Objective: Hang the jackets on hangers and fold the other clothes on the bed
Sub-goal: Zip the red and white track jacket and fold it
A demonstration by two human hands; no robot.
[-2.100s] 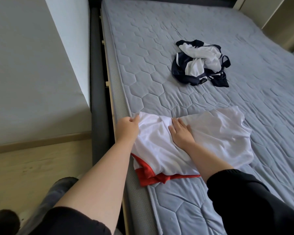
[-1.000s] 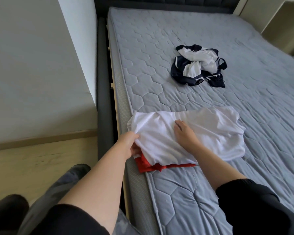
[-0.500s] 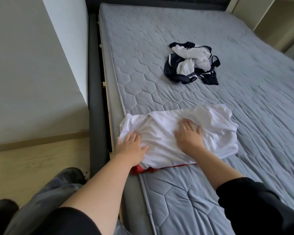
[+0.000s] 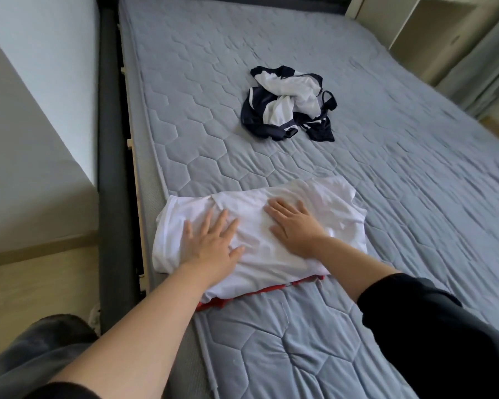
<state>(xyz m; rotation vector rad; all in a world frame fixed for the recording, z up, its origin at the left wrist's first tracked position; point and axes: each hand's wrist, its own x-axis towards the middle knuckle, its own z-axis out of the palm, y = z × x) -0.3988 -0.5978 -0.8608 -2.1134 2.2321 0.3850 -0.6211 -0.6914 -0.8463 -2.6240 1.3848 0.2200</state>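
White shirt (image 4: 257, 260), where's it at? (poster 1)

Near the bed's (image 4: 213, 156) left edge, red fabric (image 4: 211, 305) poking out underneath. Left hand (image 4: 211, 246) and right hand (image 4: 294, 226) both flat on it, fingers spread, gripping nothing. Navy-white heap (image 4: 288, 105) mid-bed. (poster 2)

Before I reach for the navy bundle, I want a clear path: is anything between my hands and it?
Nothing visible. The left hand and right hand press flat on the white garment; only bare mattress separates it from the navy bundle.
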